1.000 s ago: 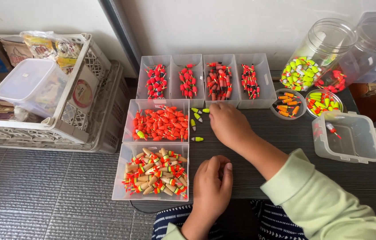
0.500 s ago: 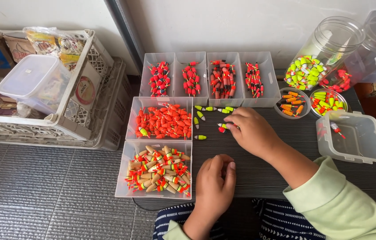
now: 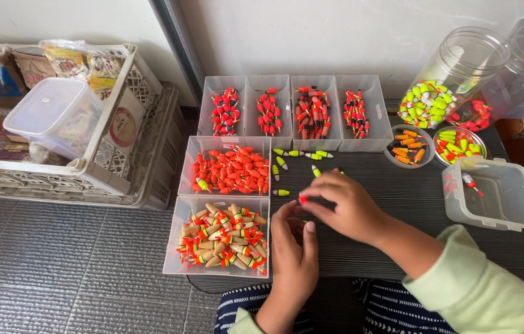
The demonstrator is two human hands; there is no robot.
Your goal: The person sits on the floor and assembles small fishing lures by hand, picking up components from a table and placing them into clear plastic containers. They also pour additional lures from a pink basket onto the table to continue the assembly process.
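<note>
Head view: we are sorting floats on the table
Right hand: pinching a red float
Left hand: lying released beside it

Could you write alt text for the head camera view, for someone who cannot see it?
The right hand pinches a small red float above a dark table, the left hand just beneath; clear trays of orange and red floats sit left.

A home sorting bench: compartment trays of floats beside a cluttered crate.
</note>
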